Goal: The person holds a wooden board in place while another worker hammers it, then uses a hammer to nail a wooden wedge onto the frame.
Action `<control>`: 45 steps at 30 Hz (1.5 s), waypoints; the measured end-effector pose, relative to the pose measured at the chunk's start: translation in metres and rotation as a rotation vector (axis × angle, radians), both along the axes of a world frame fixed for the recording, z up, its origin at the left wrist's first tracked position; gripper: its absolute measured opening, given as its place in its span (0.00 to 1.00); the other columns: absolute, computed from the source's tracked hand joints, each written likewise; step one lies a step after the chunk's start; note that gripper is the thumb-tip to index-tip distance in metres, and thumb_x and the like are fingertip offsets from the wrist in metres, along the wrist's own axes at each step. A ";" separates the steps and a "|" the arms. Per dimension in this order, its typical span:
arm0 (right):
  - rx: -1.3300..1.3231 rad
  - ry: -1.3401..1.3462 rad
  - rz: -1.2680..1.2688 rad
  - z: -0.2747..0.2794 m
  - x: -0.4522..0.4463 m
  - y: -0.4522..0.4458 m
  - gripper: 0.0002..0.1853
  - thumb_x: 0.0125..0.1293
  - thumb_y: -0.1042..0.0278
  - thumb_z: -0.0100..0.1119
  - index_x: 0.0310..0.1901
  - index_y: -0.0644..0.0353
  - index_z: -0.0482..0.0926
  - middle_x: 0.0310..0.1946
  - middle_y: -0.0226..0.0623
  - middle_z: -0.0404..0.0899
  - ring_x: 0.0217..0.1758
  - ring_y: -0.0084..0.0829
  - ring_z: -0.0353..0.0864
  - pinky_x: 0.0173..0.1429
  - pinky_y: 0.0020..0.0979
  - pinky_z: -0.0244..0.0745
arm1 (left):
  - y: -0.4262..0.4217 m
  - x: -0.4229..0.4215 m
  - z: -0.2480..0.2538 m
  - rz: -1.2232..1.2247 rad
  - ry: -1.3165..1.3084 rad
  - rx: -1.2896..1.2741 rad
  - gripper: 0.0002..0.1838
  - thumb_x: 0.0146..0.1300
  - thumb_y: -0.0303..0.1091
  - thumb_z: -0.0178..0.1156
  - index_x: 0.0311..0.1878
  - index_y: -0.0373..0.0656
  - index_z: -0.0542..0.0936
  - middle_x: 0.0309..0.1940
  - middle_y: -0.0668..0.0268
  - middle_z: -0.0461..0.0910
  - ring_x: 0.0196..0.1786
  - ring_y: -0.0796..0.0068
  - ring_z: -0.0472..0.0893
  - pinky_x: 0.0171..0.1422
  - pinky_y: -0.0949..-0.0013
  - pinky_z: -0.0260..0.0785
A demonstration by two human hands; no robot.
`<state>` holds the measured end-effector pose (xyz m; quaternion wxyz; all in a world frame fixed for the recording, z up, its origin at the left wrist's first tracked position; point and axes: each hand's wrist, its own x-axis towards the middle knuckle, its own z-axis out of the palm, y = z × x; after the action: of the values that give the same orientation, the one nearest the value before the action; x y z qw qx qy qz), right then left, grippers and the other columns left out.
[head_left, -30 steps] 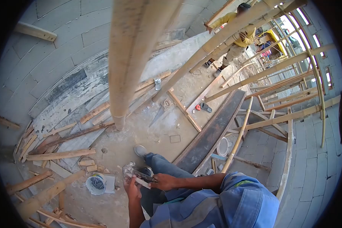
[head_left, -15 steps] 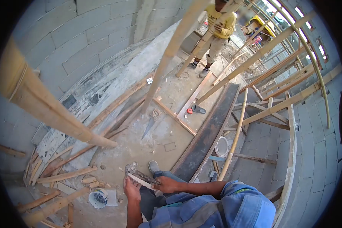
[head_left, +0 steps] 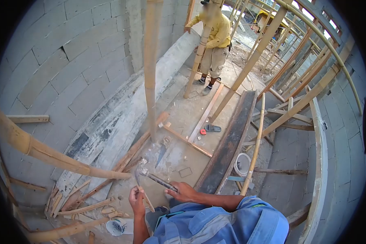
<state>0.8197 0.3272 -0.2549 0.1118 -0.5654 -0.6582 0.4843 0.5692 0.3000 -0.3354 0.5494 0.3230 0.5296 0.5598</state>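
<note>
My right hand (head_left: 184, 191) is wrapped round the dark handle of a claw hammer (head_left: 162, 180), its metal head pointing up and away from me. Close beside it, my left hand (head_left: 137, 199) pinches a thin strip of wood (head_left: 149, 202) that slants down toward my lap. The hammer head is near the strip's upper end; whether they touch I cannot tell. Beyond the hammer, a handsaw (head_left: 162, 153) lies flat on the concrete floor. A white bucket (head_left: 116, 227) with grey residue inside stands left of my left hand.
Bamboo poles (head_left: 150, 73) slant up around me. A co-worker in yellow (head_left: 217, 32) stands ahead, one hand on a long grey panel (head_left: 166, 61) along the block wall. A long dark board (head_left: 227, 140), a sandal (head_left: 212, 128), a red tape measure (head_left: 203, 131) and wood scraps (head_left: 110, 211) lie about.
The hammer and the wood strip have come apart from their crossed position, and the strip now slants down. The co-worker's hand has moved onto the grey panel. My view has shifted.
</note>
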 end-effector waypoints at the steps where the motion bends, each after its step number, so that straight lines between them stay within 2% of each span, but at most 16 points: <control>1: 0.042 0.008 -0.020 0.006 0.005 0.004 0.25 0.71 0.43 0.61 0.47 0.64 0.79 0.35 0.57 0.82 0.42 0.55 0.84 0.46 0.49 0.75 | 0.007 0.008 0.016 -0.053 0.043 0.040 0.10 0.70 0.31 0.63 0.51 0.39 0.79 0.39 0.71 0.80 0.39 0.84 0.76 0.44 0.79 0.67; 4: 0.285 0.209 -0.098 -0.003 0.000 0.027 0.19 0.70 0.52 0.64 0.44 0.63 0.78 0.32 0.54 0.80 0.37 0.50 0.82 0.43 0.46 0.74 | 0.022 0.034 0.054 -0.211 0.051 0.049 0.09 0.68 0.28 0.62 0.49 0.37 0.79 0.38 0.70 0.80 0.39 0.83 0.77 0.45 0.75 0.70; 7: 0.240 0.314 -0.107 0.019 -0.009 0.049 0.15 0.69 0.58 0.64 0.43 0.64 0.79 0.31 0.49 0.80 0.32 0.42 0.78 0.42 0.42 0.73 | 0.024 0.059 0.072 -0.226 0.009 0.067 0.08 0.68 0.26 0.62 0.48 0.37 0.79 0.36 0.71 0.79 0.37 0.84 0.76 0.43 0.76 0.69; 8: 0.257 0.455 -0.151 0.023 -0.012 0.051 0.14 0.69 0.60 0.64 0.42 0.64 0.80 0.30 0.44 0.80 0.31 0.34 0.74 0.40 0.40 0.72 | 0.028 0.064 0.076 -0.207 -0.007 0.086 0.08 0.68 0.26 0.62 0.47 0.36 0.79 0.36 0.71 0.79 0.35 0.85 0.76 0.41 0.77 0.68; 11: 0.178 0.515 -0.173 0.012 -0.011 0.052 0.14 0.70 0.59 0.64 0.44 0.64 0.81 0.30 0.41 0.80 0.31 0.32 0.73 0.39 0.38 0.71 | 0.030 0.065 0.075 -0.206 0.019 0.106 0.07 0.67 0.24 0.61 0.47 0.36 0.78 0.34 0.71 0.79 0.34 0.86 0.75 0.39 0.78 0.67; 14: 0.214 0.501 -0.146 0.014 -0.005 0.054 0.14 0.70 0.59 0.63 0.44 0.63 0.81 0.29 0.42 0.79 0.31 0.30 0.72 0.39 0.36 0.71 | 0.029 0.065 0.073 -0.244 0.089 0.081 0.07 0.66 0.24 0.61 0.46 0.36 0.78 0.32 0.72 0.77 0.32 0.86 0.73 0.37 0.78 0.65; 17: 0.172 0.428 -0.132 0.023 -0.002 0.057 0.14 0.71 0.60 0.64 0.44 0.64 0.81 0.28 0.33 0.75 0.35 0.22 0.71 0.40 0.32 0.70 | 0.029 0.071 0.074 -0.218 0.069 0.082 0.07 0.66 0.25 0.61 0.46 0.37 0.78 0.32 0.73 0.76 0.31 0.87 0.72 0.36 0.78 0.64; 20: 0.282 0.451 -0.124 0.017 -0.004 0.060 0.14 0.71 0.59 0.63 0.43 0.64 0.81 0.29 0.35 0.77 0.36 0.24 0.73 0.42 0.33 0.71 | 0.030 0.072 0.074 -0.208 0.103 0.096 0.07 0.68 0.27 0.62 0.47 0.37 0.79 0.31 0.73 0.76 0.31 0.87 0.71 0.36 0.78 0.64; 23: 0.220 0.462 -0.080 0.020 -0.002 0.063 0.14 0.71 0.59 0.62 0.43 0.64 0.81 0.30 0.39 0.78 0.36 0.28 0.75 0.43 0.35 0.72 | 0.033 0.082 0.084 -0.123 0.080 0.109 0.09 0.71 0.31 0.62 0.48 0.37 0.79 0.32 0.73 0.76 0.32 0.87 0.72 0.36 0.78 0.64; 26: 0.223 0.440 -0.046 0.021 -0.001 0.067 0.14 0.71 0.59 0.61 0.43 0.64 0.81 0.30 0.39 0.78 0.35 0.28 0.75 0.42 0.35 0.72 | 0.035 0.079 0.078 -0.140 0.090 0.128 0.10 0.73 0.34 0.63 0.48 0.37 0.79 0.32 0.73 0.77 0.32 0.87 0.72 0.36 0.78 0.64; 35: 0.230 0.446 -0.145 0.025 -0.001 0.077 0.14 0.69 0.59 0.61 0.42 0.65 0.81 0.28 0.39 0.79 0.33 0.25 0.71 0.40 0.35 0.71 | 0.041 0.074 0.082 -0.185 0.191 0.116 0.10 0.72 0.34 0.63 0.48 0.36 0.79 0.33 0.72 0.78 0.33 0.86 0.75 0.38 0.77 0.67; 38: 0.237 0.474 -0.159 0.029 0.000 0.075 0.14 0.67 0.60 0.61 0.37 0.66 0.78 0.26 0.39 0.73 0.32 0.27 0.70 0.39 0.36 0.70 | 0.044 0.076 0.083 -0.202 0.194 0.120 0.10 0.72 0.34 0.63 0.47 0.36 0.79 0.33 0.71 0.79 0.34 0.85 0.75 0.39 0.77 0.68; 45: 0.225 0.430 -0.146 0.013 0.007 0.075 0.13 0.67 0.62 0.60 0.37 0.65 0.79 0.25 0.39 0.75 0.31 0.27 0.73 0.39 0.36 0.71 | 0.051 0.087 0.082 -0.189 0.176 0.115 0.09 0.72 0.32 0.62 0.48 0.36 0.79 0.33 0.71 0.79 0.34 0.85 0.76 0.40 0.77 0.68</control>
<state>0.8263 0.4024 -0.2417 0.3459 -0.4795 -0.6266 0.5077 0.6562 0.3512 -0.2529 0.5315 0.4502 0.5101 0.5046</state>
